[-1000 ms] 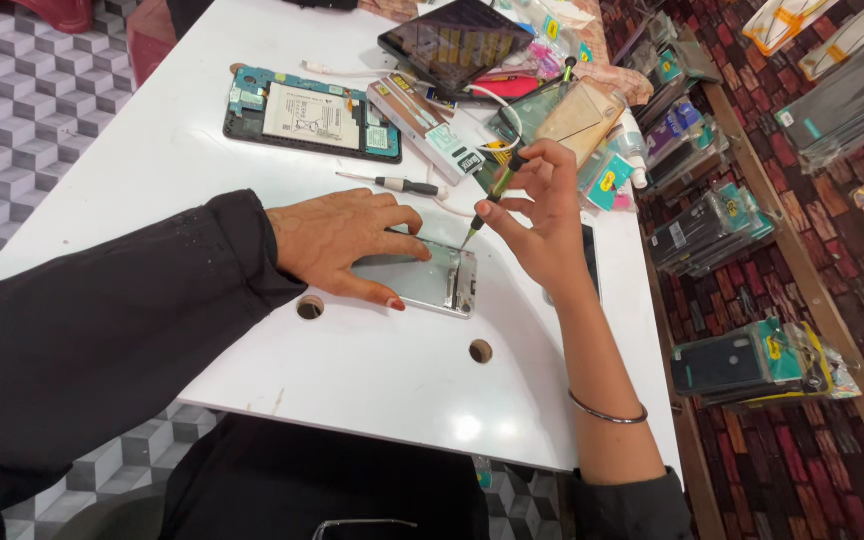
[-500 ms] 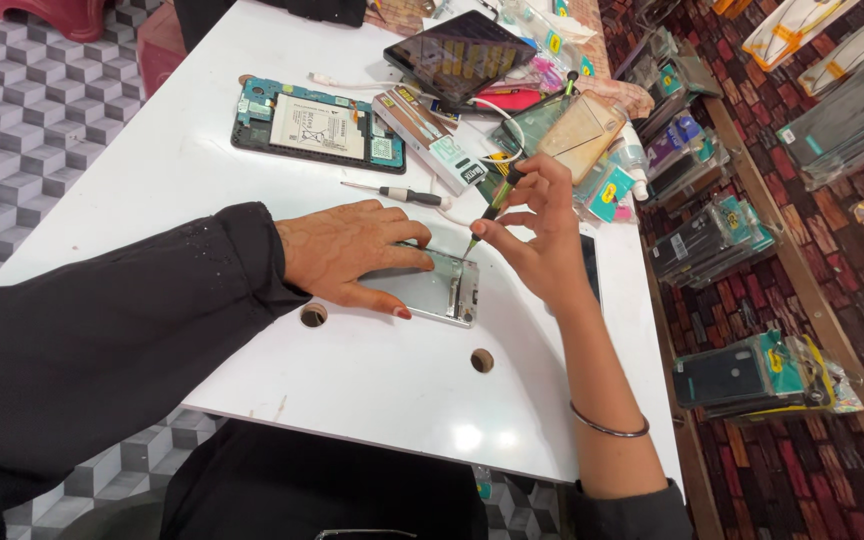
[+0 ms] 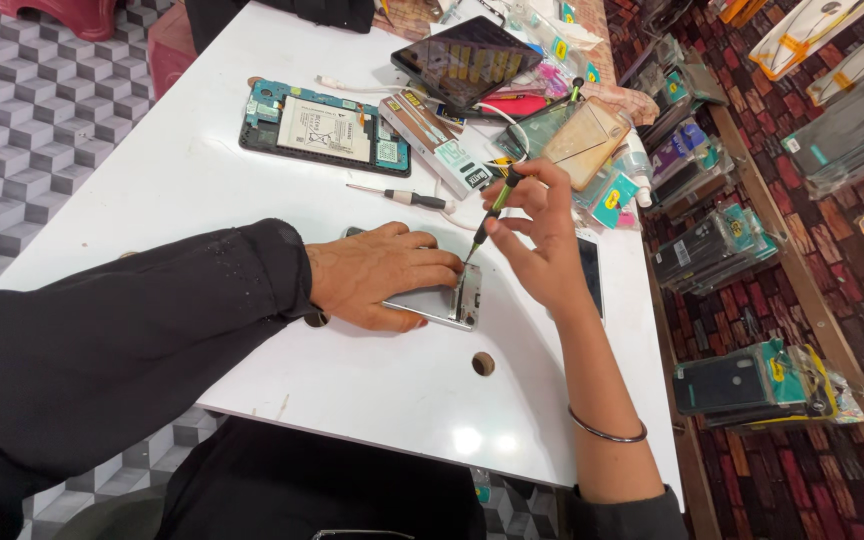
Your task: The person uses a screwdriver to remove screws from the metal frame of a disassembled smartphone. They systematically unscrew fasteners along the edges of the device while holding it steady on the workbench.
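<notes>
left hand [image 3: 377, 275] pins phone [image 3: 442, 300]; right hand [image 3: 537, 240] fingers grip screwdriver [image 3: 490, 215]

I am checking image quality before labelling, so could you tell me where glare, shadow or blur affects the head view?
Head view: glare spots shine on the white table near its front edge; the left hand casts only a soft shadow over the opened phone; the right hand and screwdriver look sharp; the tablet screen carries reflections; straight edges bow slightly toward the frame's sides.
</notes>
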